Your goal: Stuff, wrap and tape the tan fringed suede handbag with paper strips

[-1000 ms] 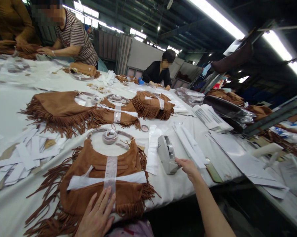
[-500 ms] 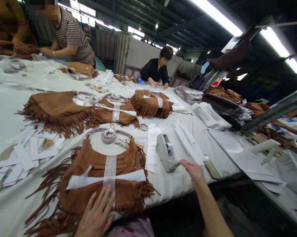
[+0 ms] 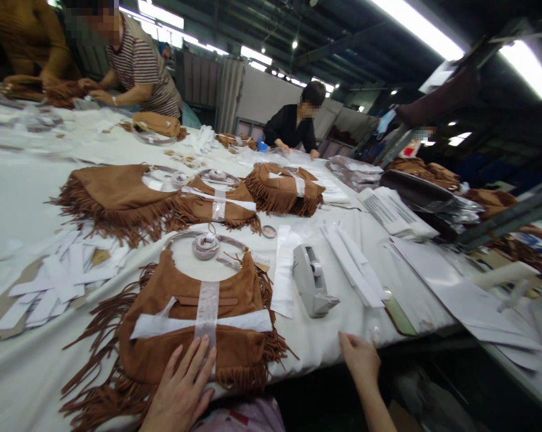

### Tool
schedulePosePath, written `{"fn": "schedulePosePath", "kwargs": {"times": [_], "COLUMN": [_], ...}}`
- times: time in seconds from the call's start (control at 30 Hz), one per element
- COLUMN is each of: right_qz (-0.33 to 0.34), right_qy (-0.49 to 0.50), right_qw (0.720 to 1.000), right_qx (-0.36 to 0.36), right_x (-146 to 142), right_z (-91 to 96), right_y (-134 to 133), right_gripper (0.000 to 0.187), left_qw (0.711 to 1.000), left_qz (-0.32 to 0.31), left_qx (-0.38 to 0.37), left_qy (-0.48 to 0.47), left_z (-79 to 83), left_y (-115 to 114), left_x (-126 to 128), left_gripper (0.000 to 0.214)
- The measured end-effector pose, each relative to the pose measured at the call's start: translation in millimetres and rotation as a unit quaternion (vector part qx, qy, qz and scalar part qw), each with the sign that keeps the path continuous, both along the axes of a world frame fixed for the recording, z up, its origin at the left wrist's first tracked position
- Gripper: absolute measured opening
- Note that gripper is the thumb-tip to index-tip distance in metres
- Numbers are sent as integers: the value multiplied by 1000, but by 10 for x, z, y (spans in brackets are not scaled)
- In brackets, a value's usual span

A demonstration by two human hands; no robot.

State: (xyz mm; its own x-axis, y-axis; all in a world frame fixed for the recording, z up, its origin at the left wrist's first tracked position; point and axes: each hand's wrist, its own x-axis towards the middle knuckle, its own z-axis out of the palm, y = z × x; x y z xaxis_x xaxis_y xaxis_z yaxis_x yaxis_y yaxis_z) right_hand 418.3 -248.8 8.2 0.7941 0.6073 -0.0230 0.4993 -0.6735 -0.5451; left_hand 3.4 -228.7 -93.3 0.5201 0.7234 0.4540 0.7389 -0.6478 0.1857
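Matt suede-like bag (image 3: 187, 310) — glossy plastic tape (image 3: 207, 303), smooth plastic dispenser (image 3: 307, 282) — wrinkled cloth (image 3: 304, 345)

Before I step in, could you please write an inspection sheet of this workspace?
Surface: white cloth, creased.
Work items: bag, clear tape across its front; dispenser to its right.
Clutter: white strips heaped left of the bag; more bags beyond it.
Left hand: resting on the bag's lower front.
Right hand: near the dispenser, apart from it; grasp unclear.
Cables: nothing seen.
Surroundings: person in black, person in stripes farther off; lamps overhead.
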Motion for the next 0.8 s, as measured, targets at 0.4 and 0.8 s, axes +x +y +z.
{"fn": "schedulePosePath", "kwargs": {"times": [0.4,0.8], "right_qz": [734,758], "right_qy": [154,-73], "right_qw": [646,610], "right_qx": [-142,-219], "right_x": [-2001,-2988], "right_z": [976,242], "right_y": [1080,1866], "right_gripper": [23,31], "left_qw": [993,994], "left_qz": [10,-6], "left_qx": [-46,-49], "left_qy": [112,97], "left_z": [232,211], "left_y": [28,59], "left_x": [-76,-116], "left_gripper": [59,59]}}
